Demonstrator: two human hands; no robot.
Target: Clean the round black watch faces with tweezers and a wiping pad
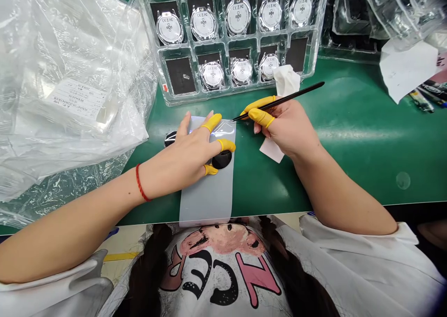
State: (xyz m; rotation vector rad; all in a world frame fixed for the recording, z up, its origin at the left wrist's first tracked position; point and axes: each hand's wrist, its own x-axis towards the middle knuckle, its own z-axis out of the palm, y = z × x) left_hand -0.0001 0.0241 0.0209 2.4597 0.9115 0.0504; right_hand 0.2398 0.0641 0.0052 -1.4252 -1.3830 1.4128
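Observation:
My left hand (199, 149), with yellow finger cots, bends over a translucent grey sheet (206, 200) on the green table. Its cotted thumb and a finger close on a round black disc (222, 159), while another fingertip presses near the sheet's top. Beside that hand's left edge is a dark glossy piece (170, 138), partly covered. In my right hand (282, 126) is a thin black tweezer-like tool (296, 94), pinched between cotted fingers. Its fine tip meets the sheet's upper right corner. Below the right fingers lies a small pale paper piece (272, 150).
A clear compartment tray (223, 41) with several silver watch cases stands at the back. Crumpled white tissue (287, 80) touches its front edge. Plastic bags (70, 75) cover the left side. Pens (421, 100), white paper (407, 68) and more clear trays (352, 10) sit at the right.

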